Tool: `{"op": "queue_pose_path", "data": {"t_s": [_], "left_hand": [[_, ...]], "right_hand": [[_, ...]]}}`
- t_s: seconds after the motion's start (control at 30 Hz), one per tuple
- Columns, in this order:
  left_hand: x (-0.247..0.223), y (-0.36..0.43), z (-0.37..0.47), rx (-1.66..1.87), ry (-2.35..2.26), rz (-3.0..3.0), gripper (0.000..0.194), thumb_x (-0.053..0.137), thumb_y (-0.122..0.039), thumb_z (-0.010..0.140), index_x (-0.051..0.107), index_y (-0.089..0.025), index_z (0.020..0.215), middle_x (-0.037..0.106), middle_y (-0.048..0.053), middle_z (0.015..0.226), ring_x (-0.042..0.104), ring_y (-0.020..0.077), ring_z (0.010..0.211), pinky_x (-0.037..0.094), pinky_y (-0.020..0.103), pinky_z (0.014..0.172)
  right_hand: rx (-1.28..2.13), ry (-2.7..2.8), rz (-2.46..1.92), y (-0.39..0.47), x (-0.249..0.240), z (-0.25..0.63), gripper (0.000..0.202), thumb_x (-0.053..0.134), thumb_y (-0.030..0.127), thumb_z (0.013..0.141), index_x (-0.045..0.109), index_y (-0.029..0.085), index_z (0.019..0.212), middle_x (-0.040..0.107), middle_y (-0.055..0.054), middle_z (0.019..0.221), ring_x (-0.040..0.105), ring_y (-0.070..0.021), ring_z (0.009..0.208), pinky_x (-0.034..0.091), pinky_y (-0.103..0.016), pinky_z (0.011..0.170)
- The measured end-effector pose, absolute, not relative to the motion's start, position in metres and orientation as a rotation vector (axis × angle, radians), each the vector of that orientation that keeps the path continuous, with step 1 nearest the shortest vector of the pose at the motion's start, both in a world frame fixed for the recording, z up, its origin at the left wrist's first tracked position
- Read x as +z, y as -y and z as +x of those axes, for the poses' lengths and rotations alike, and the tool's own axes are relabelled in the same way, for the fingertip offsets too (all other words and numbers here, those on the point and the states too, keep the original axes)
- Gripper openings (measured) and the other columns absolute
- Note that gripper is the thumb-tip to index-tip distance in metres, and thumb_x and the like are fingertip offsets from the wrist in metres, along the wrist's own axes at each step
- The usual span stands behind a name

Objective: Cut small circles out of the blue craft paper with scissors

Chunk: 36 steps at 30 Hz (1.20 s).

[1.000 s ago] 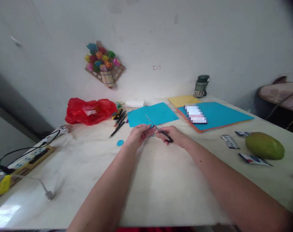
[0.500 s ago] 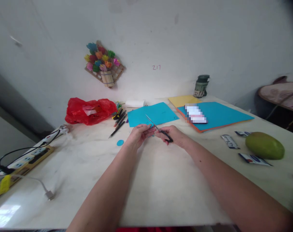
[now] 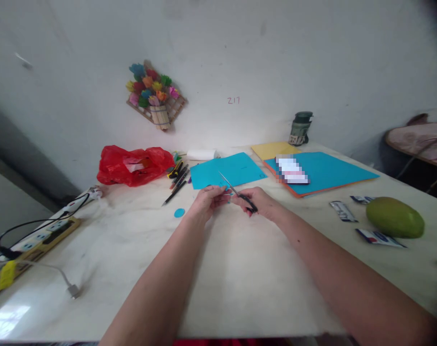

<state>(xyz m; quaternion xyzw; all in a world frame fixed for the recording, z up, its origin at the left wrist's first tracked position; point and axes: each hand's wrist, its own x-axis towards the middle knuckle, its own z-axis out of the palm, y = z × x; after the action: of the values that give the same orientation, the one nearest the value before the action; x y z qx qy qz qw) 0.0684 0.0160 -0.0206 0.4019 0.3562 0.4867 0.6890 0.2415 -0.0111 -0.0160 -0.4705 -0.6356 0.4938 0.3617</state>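
My right hand (image 3: 256,202) is closed on the black handles of a pair of scissors (image 3: 247,203), whose blades point up and to the left. Close beside the blades, my left hand (image 3: 211,201) pinches a small piece of blue paper (image 3: 227,187), mostly hidden by the fingers. Behind both hands lies a blue paper sheet (image 3: 227,168) with a small circle drawn near its right corner. A cut blue paper disc (image 3: 179,213) rests on the table left of my left hand.
A red plastic bag (image 3: 131,168) and several pens (image 3: 175,192) lie at back left. A phone (image 3: 292,169) sits on stacked coloured paper (image 3: 333,170). A green fruit (image 3: 394,217) and small packets (image 3: 343,211) are at right, a power strip (image 3: 41,238) at left.
The scissors and the fingers of my left hand have shifted very slightly around the small blue paper. Everything else stays in place.
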Motion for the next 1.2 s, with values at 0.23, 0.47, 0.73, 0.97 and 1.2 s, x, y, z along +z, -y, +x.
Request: {"op": "queue_pose_path", "data": {"t_s": [0.23, 0.47, 0.73, 0.97, 1.2], "left_hand": [[-0.021, -0.016, 0.068, 1.094, -0.808, 0.914, 0.014, 0.072, -0.018, 0.063, 0.061, -0.011, 0.066, 0.07, 0.011, 0.08, 0.064, 0.0146, 0.062, 0.05, 0.027, 0.064], [-0.021, -0.015, 0.07, 1.115, -0.827, 0.919, 0.019, 0.075, -0.021, 0.06, 0.059, -0.011, 0.065, 0.069, 0.009, 0.075, 0.062, 0.0131, 0.058, 0.049, 0.025, 0.06], [-0.021, -0.015, 0.072, 1.108, -0.828, 0.971, 0.022, 0.075, -0.023, 0.059, 0.056, -0.013, 0.059, 0.067, 0.007, 0.07, 0.06, 0.0125, 0.056, 0.046, 0.026, 0.06], [-0.024, -0.017, 0.071, 1.107, -0.821, 0.988, 0.025, 0.077, -0.027, 0.057, 0.059, -0.012, 0.062, 0.067, 0.007, 0.072, 0.06, 0.0122, 0.057, 0.045, 0.025, 0.059], [-0.025, -0.018, 0.069, 1.115, -0.821, 0.992, 0.027, 0.077, -0.026, 0.058, 0.056, -0.012, 0.065, 0.066, 0.007, 0.072, 0.06, 0.0123, 0.059, 0.046, 0.026, 0.061]], "right_hand": [[1.269, 1.63, -1.224, 0.013, -0.013, 0.24, 0.033, 0.069, 0.044, 0.064, 0.062, 0.014, 0.075, 0.048, 0.005, 0.046, 0.041, -0.0053, 0.035, 0.03, -0.019, 0.034], [1.263, 1.621, -1.247, 0.015, -0.011, 0.238, 0.034, 0.069, 0.046, 0.064, 0.062, 0.014, 0.076, 0.048, 0.005, 0.046, 0.042, -0.0057, 0.035, 0.031, -0.02, 0.035], [1.241, 1.628, -1.263, 0.012, -0.015, 0.236, 0.035, 0.068, 0.047, 0.064, 0.062, 0.014, 0.076, 0.05, 0.004, 0.047, 0.044, -0.0061, 0.034, 0.029, -0.019, 0.033], [1.236, 1.595, -1.272, 0.016, -0.01, 0.232, 0.036, 0.07, 0.046, 0.063, 0.062, 0.013, 0.075, 0.049, 0.005, 0.045, 0.043, -0.0056, 0.034, 0.03, -0.019, 0.032], [1.247, 1.55, -1.271, 0.018, -0.006, 0.232, 0.032, 0.071, 0.043, 0.062, 0.061, 0.013, 0.071, 0.047, 0.006, 0.043, 0.041, -0.0057, 0.032, 0.03, -0.019, 0.032]]}}
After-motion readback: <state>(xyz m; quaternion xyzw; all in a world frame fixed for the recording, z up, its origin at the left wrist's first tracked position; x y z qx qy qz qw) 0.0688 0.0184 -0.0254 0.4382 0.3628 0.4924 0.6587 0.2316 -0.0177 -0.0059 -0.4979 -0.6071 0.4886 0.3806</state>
